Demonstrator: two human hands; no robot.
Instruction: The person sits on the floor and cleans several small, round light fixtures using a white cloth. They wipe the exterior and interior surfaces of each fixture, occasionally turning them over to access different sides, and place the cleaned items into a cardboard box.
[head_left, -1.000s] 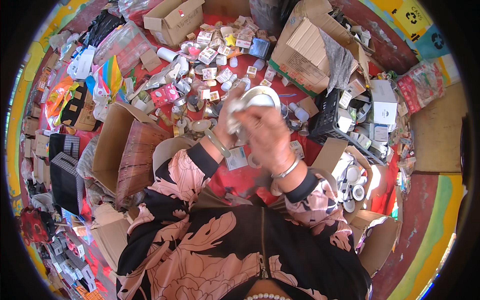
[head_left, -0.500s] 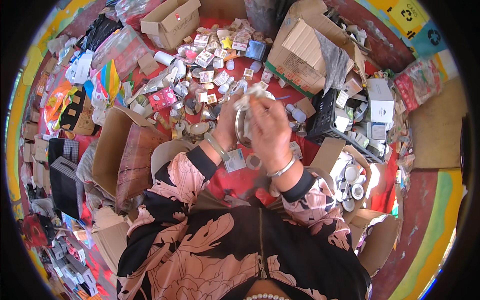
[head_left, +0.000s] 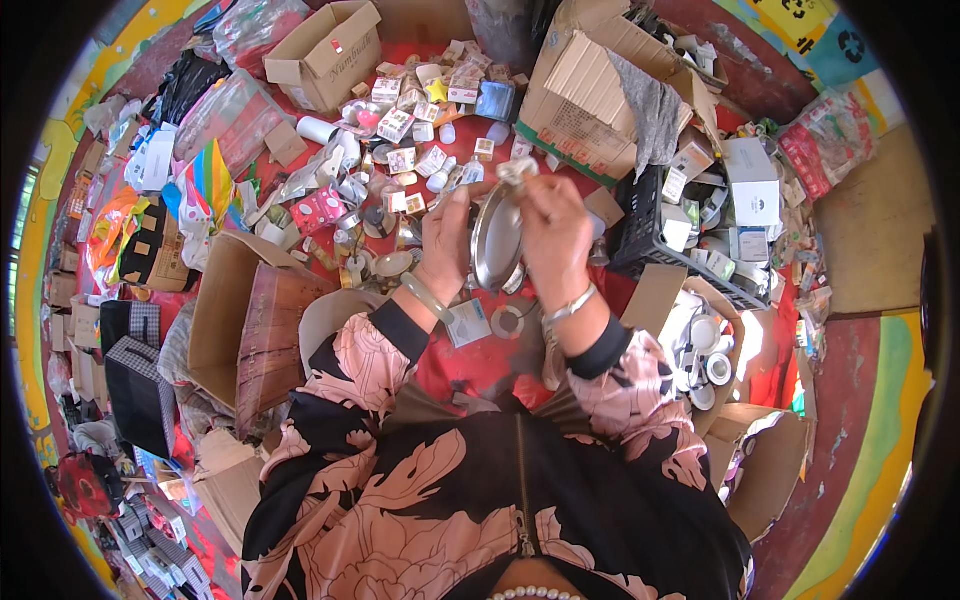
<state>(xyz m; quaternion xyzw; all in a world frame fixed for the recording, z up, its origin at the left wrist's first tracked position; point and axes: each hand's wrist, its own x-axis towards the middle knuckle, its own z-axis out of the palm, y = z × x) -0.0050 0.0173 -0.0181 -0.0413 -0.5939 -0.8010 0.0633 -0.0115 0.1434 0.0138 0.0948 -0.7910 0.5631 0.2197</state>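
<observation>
My left hand [head_left: 446, 247], a bracelet at its wrist, grips the left edge of a round, shallow, silver metal dish [head_left: 497, 243] tilted up on its side. Closed fingers of my right hand [head_left: 558, 238] pinch a crumpled off-white cloth [head_left: 517, 170] by the dish's upper rim. Just how the fingers wrap behind the dish is hidden. Below the hands, a small white card or flat box [head_left: 468, 323] lies on the red floor covering, beside a pale ring [head_left: 508, 321].
Small boxes and metal parts [head_left: 400, 160] spread beyond my hands. Cardboard boxes stand at left [head_left: 225, 320] and far right [head_left: 585, 105]. A black crate [head_left: 640, 235] holds small boxes. Nearer, a carton [head_left: 655, 300] contains round white fittings [head_left: 703, 335].
The cloth and my right hand have come away from the dish's face toward its upper right rim. More of the dish's inner surface shows now. My left hand keeps its grip.
</observation>
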